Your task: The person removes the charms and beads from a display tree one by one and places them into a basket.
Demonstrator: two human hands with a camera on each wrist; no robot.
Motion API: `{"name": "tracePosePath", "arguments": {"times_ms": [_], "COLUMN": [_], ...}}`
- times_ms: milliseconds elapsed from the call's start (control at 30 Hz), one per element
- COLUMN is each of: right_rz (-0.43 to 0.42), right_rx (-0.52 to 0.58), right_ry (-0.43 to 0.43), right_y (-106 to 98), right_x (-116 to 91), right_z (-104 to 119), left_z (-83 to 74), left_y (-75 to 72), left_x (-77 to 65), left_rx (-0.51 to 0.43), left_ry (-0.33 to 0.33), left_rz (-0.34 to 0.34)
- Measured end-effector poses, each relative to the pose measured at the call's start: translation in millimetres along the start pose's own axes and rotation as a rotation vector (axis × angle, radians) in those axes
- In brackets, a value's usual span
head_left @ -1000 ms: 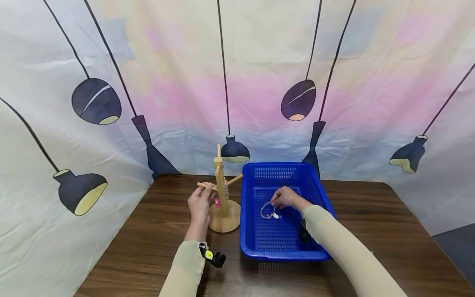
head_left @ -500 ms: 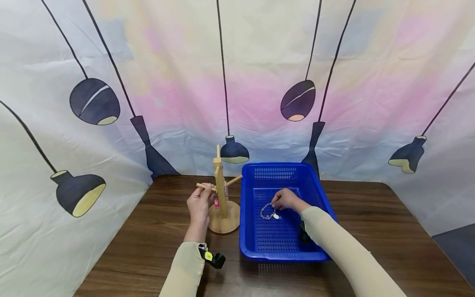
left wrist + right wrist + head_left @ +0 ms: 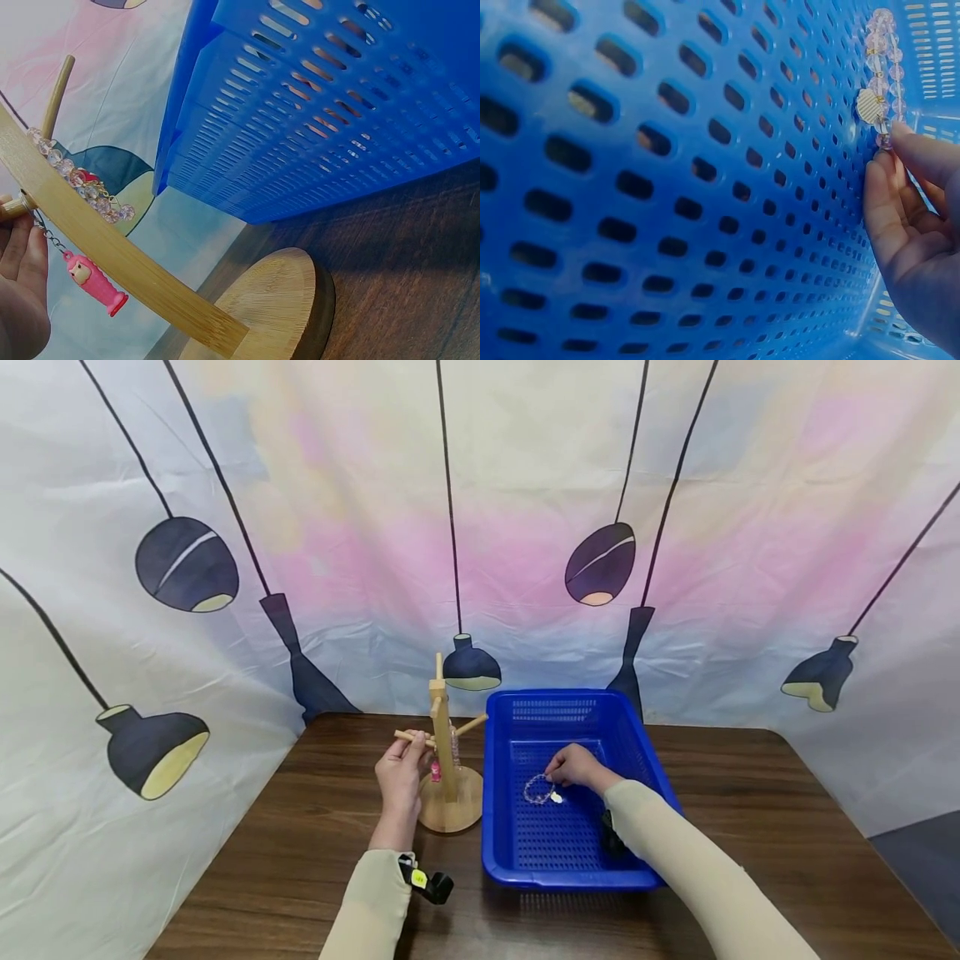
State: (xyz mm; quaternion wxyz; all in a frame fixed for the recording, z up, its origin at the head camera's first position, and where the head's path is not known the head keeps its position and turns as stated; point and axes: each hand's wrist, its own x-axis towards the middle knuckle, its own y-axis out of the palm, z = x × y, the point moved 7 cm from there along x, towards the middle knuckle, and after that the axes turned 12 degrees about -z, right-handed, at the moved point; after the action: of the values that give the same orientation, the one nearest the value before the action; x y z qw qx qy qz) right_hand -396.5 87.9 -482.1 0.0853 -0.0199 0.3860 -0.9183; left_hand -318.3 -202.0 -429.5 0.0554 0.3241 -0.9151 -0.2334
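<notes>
My left hand (image 3: 397,777) pinches a peg (image 3: 401,734) on the left side of a wooden stand (image 3: 442,739) with a round base. From that peg a pink figure keychain (image 3: 94,283) hangs on a metal ring and short chain, close to the fingers in the left wrist view. Behind the upright, a clear bead bracelet (image 3: 78,178) dangles from another peg. Inside the blue basket, my right hand (image 3: 576,766) holds a pale pink bead bracelet (image 3: 880,45) between thumb and fingers. A ridged pale charm (image 3: 870,106) sits along its beads, close to the basket's perforated floor.
The blue plastic basket (image 3: 570,878) stands on the dark wooden table (image 3: 315,827), just right of the stand. Another peg (image 3: 471,725) points toward the basket's left rim. A cloth with printed lamps (image 3: 525,552) hangs behind the table.
</notes>
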Motion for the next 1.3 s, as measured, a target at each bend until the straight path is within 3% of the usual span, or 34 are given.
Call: {"name": "tracePosePath", "arguments": {"times_ms": [500,967,1300], "right_rz": [0.039,0.052,0.138], "right_rx": [-0.027,0.028,0.060], "right_ry": [-0.013,0.073,0.120], "right_y": [3,-1,-11], "right_x": [-1,-3,-6], "right_z": [1,2,8], "left_z": [1.6,1.5,0.0], "left_y": [-0.7,-0.6,-0.9], "left_x": [2.1,1.1,0.8], "left_rx": [-0.023,0.007,-0.001], "left_ry": [0.006,-0.002,0.007], "left_rz": [0.005,-0.007,0.003]}}
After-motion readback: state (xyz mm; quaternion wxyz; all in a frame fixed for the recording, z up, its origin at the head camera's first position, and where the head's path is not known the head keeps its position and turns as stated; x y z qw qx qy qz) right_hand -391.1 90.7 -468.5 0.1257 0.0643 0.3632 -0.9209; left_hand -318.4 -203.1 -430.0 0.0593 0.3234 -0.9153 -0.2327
